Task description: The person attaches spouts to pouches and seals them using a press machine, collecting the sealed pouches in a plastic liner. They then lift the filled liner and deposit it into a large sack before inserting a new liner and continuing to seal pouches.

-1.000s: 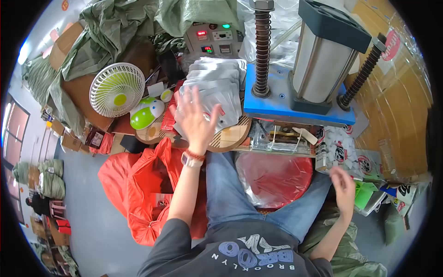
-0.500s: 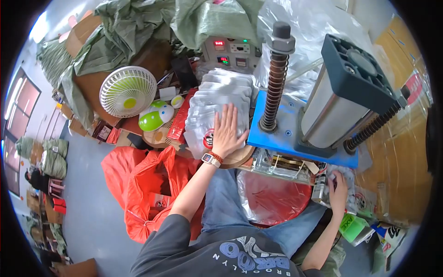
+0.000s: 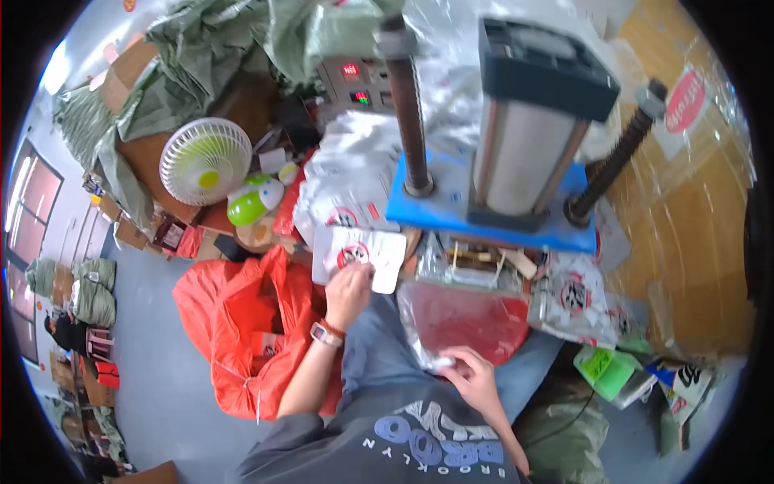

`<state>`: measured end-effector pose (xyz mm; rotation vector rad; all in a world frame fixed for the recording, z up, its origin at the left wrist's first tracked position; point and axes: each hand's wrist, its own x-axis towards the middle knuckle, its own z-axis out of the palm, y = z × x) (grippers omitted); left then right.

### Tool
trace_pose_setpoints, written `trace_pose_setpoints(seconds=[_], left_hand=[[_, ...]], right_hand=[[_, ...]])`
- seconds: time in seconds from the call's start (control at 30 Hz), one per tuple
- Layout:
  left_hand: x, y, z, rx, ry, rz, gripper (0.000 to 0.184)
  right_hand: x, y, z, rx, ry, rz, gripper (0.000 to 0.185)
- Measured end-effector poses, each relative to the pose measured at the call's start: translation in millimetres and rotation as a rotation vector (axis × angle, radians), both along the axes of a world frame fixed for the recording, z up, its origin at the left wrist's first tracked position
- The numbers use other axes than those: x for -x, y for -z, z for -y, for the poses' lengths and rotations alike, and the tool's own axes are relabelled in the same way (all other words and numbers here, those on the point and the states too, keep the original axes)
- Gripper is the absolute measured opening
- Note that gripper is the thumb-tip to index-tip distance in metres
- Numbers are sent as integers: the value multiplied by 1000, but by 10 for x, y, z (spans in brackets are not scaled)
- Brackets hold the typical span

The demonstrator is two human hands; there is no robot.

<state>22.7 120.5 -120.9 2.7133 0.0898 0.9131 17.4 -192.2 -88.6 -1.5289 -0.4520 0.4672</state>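
Observation:
My left hand (image 3: 350,294), with a watch and red beads at its wrist, grips the lower edge of a white printed pouch (image 3: 369,248). Behind that pouch lies a stack of silvery pouches (image 3: 347,173). Over my lap, my right hand (image 3: 469,374) pinches a small white object (image 3: 442,363) between thumb and fingers. It is beside a red round seat wrapped in clear plastic (image 3: 463,319). To the right of the stack stands a press with a blue plate (image 3: 484,214) and a metal cylinder (image 3: 528,153).
A fan (image 3: 206,161) and a green-white device (image 3: 255,200) stand at the left. Below them is an open red bag (image 3: 234,323). A plastic bag of white items (image 3: 572,298) sits right of the press. A control box (image 3: 355,81) is behind. A person (image 3: 64,332) sits far left.
My left hand has come off the stack and now holds a pouch in front of it. My right hand has moved from the bag at the right to my lap, with a small white object.

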Motion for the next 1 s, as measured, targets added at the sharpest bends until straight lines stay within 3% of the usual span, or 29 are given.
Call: trace_pose_setpoints(seconds=[0.1,0.17,0.23,0.3,0.37,0.47,0.6,0.63,0.7,0.77,0.8,0.87,0.9,0.97,1.0], left_hand=[[71,-217,62,80,111,-74,26],[170,-206,170,323,118,25,32],[299,-563,478,424,88,13,38],[404,-751,742,360,116,7,43],[403,-854,975,193,202,92,41],[391,-972,1084,108,334,105,29],[339,-1163,1113,357,588,-88,34],[270,-1014,1139,470,606,-144,21],[99,-643,1269,813,497,-276,13],[82,-326,1343,960,433,-426,15],[53,-267,1355,1099,364,-564,17],[-89,-305,1351,1381,246,-551,23],[-212,-415,1354,1584,177,-520,25],[-421,-513,1269,1776,212,-548,22],[-508,-482,1258,1794,211,-515,22]], right_hand=[[-6,-548,75,33,126,265,25],[-63,-749,212,2,423,684,28],[-42,-925,333,40,609,960,30],[-29,-1042,269,213,560,1059,27],[-237,-902,53,329,345,1169,31],[-323,-952,62,269,62,1169,37],[-335,-1142,170,62,62,906,29],[-449,-1121,135,30,47,797,29],[-664,-745,98,138,53,575,39],[-676,-532,50,411,185,548,56],[-682,-616,97,414,190,546,56],[-639,-883,332,318,331,657,66],[-622,-885,446,134,420,597,61],[-612,-827,675,16,581,471,37],[-685,-768,719,154,617,466,32]])
